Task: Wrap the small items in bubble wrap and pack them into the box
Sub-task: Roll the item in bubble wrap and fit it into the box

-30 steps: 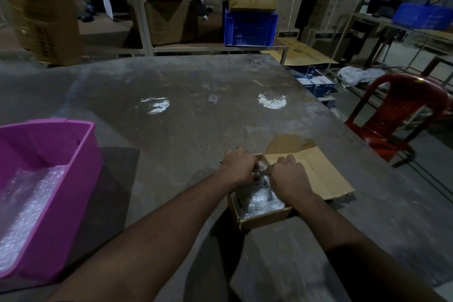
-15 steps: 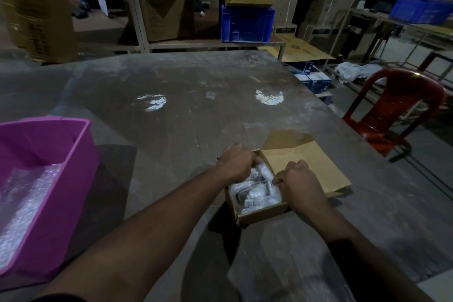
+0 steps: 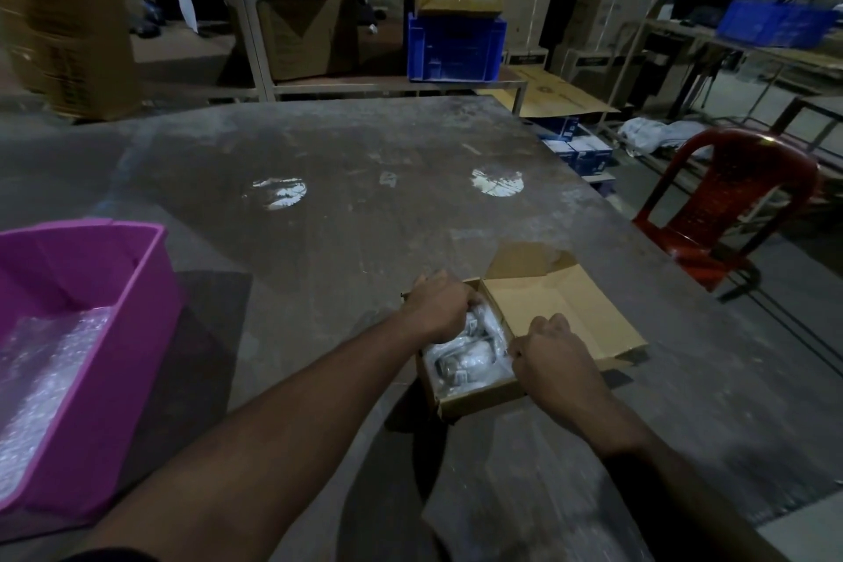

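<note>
counter (image 3: 365, 242): dull grey, scuffed and streaked, with two shiny patches of reflected light
box (image 3: 479, 397): plain brown cardboard, matt, with its flap (image 3: 570, 315) the same
wrapped items (image 3: 465, 356): clear bubble wrap, glossy and crinkled
bin (image 3: 137, 310): smooth magenta plastic with a slight sheen
bubble wrap sheet (image 3: 41, 370): clear and dimpled, glinting
chair (image 3: 730, 205): red moulded plastic, glossy
crate (image 3: 456, 46): blue plastic, ribbed
</note>
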The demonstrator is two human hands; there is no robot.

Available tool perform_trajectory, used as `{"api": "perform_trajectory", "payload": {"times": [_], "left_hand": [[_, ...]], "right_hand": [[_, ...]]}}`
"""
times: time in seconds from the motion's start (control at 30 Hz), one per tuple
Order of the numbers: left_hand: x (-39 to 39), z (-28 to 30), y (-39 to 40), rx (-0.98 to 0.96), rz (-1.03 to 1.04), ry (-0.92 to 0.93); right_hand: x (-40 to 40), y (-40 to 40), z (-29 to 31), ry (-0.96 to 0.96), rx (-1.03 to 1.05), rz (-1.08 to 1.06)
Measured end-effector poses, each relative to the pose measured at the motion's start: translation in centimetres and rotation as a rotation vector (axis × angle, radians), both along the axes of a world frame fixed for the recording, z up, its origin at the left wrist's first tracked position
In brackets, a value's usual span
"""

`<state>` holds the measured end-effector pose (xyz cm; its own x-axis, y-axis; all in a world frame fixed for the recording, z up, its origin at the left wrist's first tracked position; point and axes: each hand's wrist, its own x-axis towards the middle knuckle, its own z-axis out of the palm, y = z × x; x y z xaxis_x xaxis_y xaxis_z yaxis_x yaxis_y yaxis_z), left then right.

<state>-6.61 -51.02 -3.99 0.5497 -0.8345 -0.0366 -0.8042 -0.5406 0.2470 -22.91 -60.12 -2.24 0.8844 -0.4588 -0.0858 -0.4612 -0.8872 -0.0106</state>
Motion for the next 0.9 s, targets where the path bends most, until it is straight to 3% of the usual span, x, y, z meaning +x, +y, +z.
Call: {"api": "perform_trajectory", "payload": {"times": [0.23, 0.37, 0.57, 0.9], "left_hand": [[-0.3, 0.6, 0.4, -0.192, -0.079, -0.064], [-0.4, 0.0, 0.4, -0.054, -0.239, -0.088], [-0.8, 0.2, 0.1, 0.013, -0.274, -0.158], [-0.8, -0.4, 0.3, 0.04, -0.231, -0.133]], "right_hand": [[-0.3, -0.3, 1.6, 0.102, 0.08, 0.039], [0.0, -0.7, 1.3, 0.14, 0.044, 0.059], [1.0, -0.6, 0.5, 0.208, 0.012, 0.043], [1.8, -1.7, 0.6, 0.289, 0.137, 0.048]]}}
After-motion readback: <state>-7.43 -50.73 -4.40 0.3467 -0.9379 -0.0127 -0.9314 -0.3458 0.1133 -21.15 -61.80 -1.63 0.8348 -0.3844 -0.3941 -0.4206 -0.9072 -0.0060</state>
